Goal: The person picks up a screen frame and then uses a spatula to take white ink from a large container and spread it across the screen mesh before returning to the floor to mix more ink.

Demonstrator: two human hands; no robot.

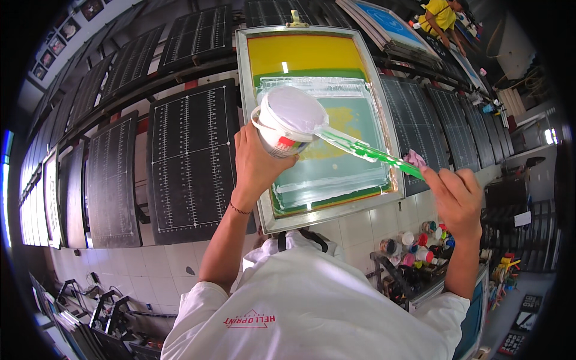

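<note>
My left hand point(261, 157) grips a white plastic tub point(279, 135) by its side and tilts it over the screen-printing frame. Pale, whitish ink point(293, 108) fills the tub up to its mouth. In my right hand point(454, 198) is a green spatula point(384, 157), its blade coated with the white ink and its tip at the tub's rim. Below both lies the screen-printing frame point(396, 174), with a metal border and a yellow and green mesh. Bands of white ink point(336, 191) run across the mesh near its far and near ends.
Black printing boards with white ruled lines point(192, 159) stand left and right of the frame. A stack of frames point(384, 27) lies at the far right, near a person in yellow point(441, 21). Several ink pots point(423, 252) crowd the lower right. A pink cloth point(415, 159) sits by the frame's edge.
</note>
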